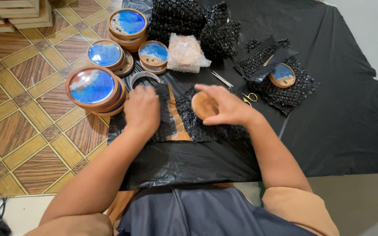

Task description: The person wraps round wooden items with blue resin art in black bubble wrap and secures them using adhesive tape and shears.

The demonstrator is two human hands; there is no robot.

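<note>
Right hand (224,105) grasping round wooden coaster (204,105) over black bubble wrap (189,118). Left hand (141,109) flat, released, pinning wrap. Best: centre coaster, keep sheet taut before folding.

Four stacks of blue resin coasters (92,86) (heights vary), one scissors (249,98), one tape roll (144,78)

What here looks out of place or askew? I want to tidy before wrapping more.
Small scissors and a metal blade lie loose on the black sheet, right beside the right hand. One blue-topped round piece lies half-wrapped in black bubble wrap, apart from the stacks.
</note>
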